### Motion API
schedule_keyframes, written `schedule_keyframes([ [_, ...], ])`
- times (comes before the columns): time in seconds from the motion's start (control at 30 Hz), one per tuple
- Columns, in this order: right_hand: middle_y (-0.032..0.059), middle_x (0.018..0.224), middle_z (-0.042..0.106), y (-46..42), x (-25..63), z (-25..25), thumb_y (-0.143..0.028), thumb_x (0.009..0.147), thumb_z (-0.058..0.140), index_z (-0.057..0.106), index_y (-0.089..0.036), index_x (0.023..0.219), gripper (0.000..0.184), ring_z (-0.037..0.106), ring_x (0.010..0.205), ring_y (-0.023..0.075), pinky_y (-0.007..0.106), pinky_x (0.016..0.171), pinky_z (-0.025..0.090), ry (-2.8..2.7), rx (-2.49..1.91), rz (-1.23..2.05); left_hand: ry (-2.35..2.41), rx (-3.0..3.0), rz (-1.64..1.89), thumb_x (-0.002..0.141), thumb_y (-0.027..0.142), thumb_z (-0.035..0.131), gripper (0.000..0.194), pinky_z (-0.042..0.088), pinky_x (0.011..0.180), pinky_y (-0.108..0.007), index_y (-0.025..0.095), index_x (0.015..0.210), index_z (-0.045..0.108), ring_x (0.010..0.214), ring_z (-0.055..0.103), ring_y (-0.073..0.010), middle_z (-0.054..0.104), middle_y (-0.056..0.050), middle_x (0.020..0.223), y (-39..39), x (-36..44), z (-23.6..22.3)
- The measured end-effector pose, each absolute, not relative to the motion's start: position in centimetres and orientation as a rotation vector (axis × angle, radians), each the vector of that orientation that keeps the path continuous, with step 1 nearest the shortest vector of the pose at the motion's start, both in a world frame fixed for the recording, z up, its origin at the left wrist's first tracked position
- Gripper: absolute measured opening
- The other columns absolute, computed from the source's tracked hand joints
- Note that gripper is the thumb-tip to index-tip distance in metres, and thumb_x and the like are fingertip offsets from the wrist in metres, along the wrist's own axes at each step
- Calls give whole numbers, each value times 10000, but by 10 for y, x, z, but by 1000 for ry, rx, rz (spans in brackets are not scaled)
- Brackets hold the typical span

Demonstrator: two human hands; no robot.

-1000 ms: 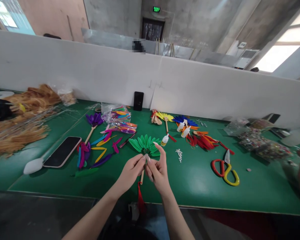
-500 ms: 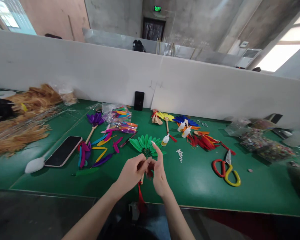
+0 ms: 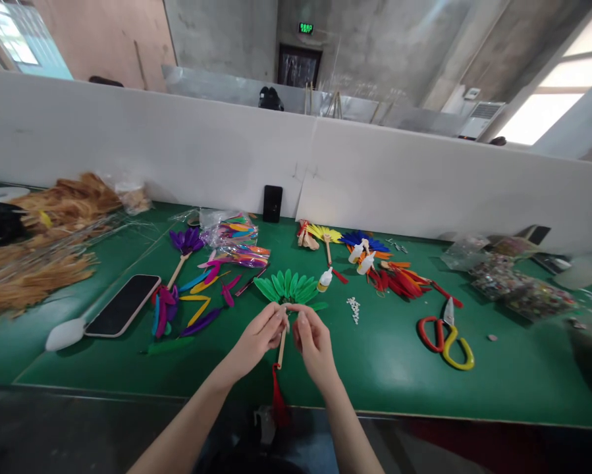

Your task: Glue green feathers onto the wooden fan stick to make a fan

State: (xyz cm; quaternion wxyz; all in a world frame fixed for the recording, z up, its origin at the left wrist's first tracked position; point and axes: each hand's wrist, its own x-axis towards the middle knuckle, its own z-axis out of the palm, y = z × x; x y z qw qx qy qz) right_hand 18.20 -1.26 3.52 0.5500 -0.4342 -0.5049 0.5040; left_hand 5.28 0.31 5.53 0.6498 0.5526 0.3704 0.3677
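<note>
A green feather fan [image 3: 289, 284] lies on the table, feathers spread away from me. Its wooden handle [image 3: 282, 349] points at me, and a red tassel [image 3: 278, 395] hangs from it over the edge. Over the base of the feathers, my left hand [image 3: 262, 339] is closed in a pinch. My right hand [image 3: 314, 342] faces it with fingers bent together, the fingertips of both hands meeting. Whatever is between them is too small to make out. Just right of the feathers stands a small glue bottle [image 3: 324, 280], and a scatter of white beads [image 3: 353, 309] lies beyond my right hand.
Scissors [image 3: 446, 336] with red and yellow handles lie to the right. Loose feathers [image 3: 197, 309], a purple feather fan [image 3: 186, 241] and a phone [image 3: 124, 306] are on the left. Further back are a yellow fan [image 3: 324, 233], red feathers [image 3: 407, 282] and bead bags [image 3: 517, 283].
My right index finger, raised before, is now bent down to meet the left fingertips. The hands have shifted slightly, and more of the fan's handle shows between them.
</note>
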Motion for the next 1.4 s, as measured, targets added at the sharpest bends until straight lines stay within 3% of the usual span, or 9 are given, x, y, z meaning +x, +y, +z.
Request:
schedule_keyframes([
  [0.1, -53, 513, 369, -10, 181, 27, -505, 861, 425, 590, -180, 961, 378, 307, 418, 84, 215, 395, 246, -1211, -1089, 1121, 862, 1286, 855, 864, 479, 419, 306, 248, 445, -183, 189, 771, 392, 467, 257, -65, 272, 77, 581, 4, 54, 55],
  [0.2, -53, 489, 361, -10, 183, 23, -541, 863, 385, 590, -167, 812, 430, 318, 420, 86, 217, 401, 257, -1200, -1140, 1094, 992, 1455, 939, 858, 426, 462, 266, 303, 480, -192, 177, 771, 440, 517, 372, -81, 380, 59, 596, 3, 56, 52],
  [0.4, -42, 442, 401, -12, 196, 26, -612, 858, 292, 478, -173, 570, 557, 370, 386, 80, 209, 392, 302, -1293, -1076, 1391, 1118, 2094, 859, 886, 337, 433, 194, 312, 511, -209, 177, 799, 501, 539, 439, -95, 484, 33, 657, 3, 49, 50],
  [0.57, -39, 449, 447, -5, 210, 25, -611, 844, 347, 498, -160, 563, 552, 408, 380, 67, 187, 386, 312, -1379, -1031, 1563, 981, 2522, 661, 904, 290, 384, 227, 275, 489, -233, 183, 737, 493, 546, 463, -113, 484, 5, 693, 11, 43, 46],
  [0.83, -60, 420, 455, 18, 219, -6, -574, 765, 536, 511, -143, 596, 464, 365, 344, 42, 165, 344, 256, -1413, -877, 1896, 863, 2360, 618, 889, 300, 430, 200, 332, 545, -222, 195, 761, 543, 614, 515, -123, 548, 1, 712, 23, 40, 20],
  [1.03, -96, 460, 361, 33, 208, -6, -577, 775, 509, 450, -163, 616, 447, 254, 356, 18, 158, 350, 191, -1311, -826, 1797, 1044, 2225, 667, 915, 329, 363, 231, 336, 560, -224, 193, 759, 466, 603, 499, -123, 501, 17, 699, 38, 45, 2],
  [1.2, -94, 438, 390, 62, 206, -5, -560, 713, 587, 455, -162, 585, 439, 251, 339, 18, 172, 348, 168, -1241, -841, 1682, 918, 2210, 792, 917, 303, 347, 266, 358, 623, -221, 182, 708, 458, 633, 454, -119, 450, 17, 680, 67, 53, 7],
  [1.4, -110, 380, 309, 91, 205, -13, -508, 763, 569, 471, -165, 568, 407, 217, 315, 25, 187, 339, 134, -1182, -791, 1598, 984, 2205, 958, 905, 293, 378, 276, 340, 571, -205, 176, 664, 440, 584, 415, -102, 423, 28, 633, 98, 48, 6],
])
